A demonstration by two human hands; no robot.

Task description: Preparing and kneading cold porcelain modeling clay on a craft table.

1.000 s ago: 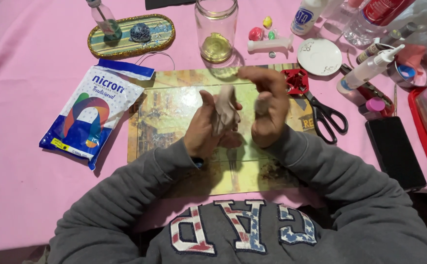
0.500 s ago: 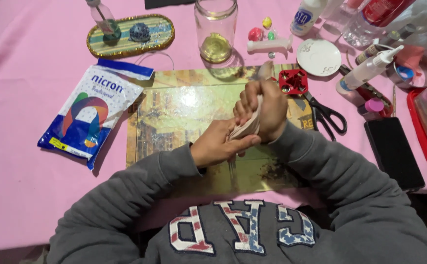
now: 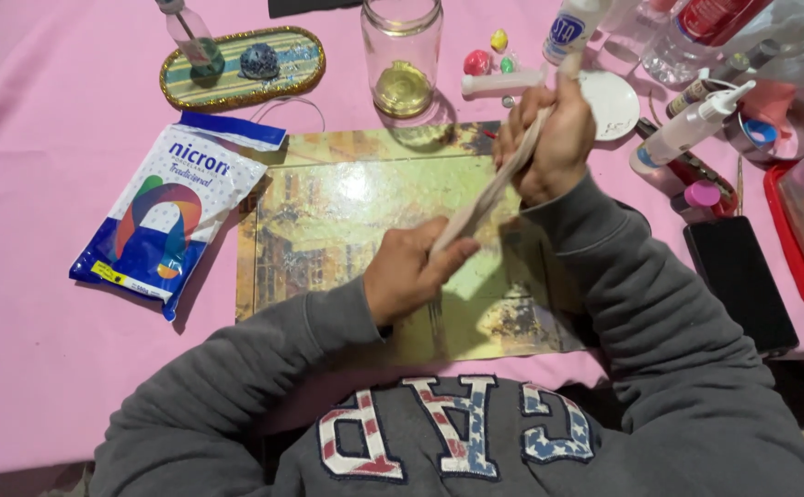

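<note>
Pink-clothed bench (image 3: 43, 304) under a printed board (image 3: 328, 221): left hand (image 3: 411, 271) and right hand (image 3: 549, 147), each grip clamped, stretch a pale clay strip (image 3: 489, 193) between them.

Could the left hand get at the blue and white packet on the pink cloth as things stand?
Probably not straight away: the left hand grips the lower end of the stretched pale strip, whose top the right hand holds. The cloth between it and the packet looks free.

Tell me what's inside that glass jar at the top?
The glass jar stands open, with a little yellowish liquid at its bottom. Nothing else shows inside. The pink cloth under its base is hidden by the jar itself.
</note>
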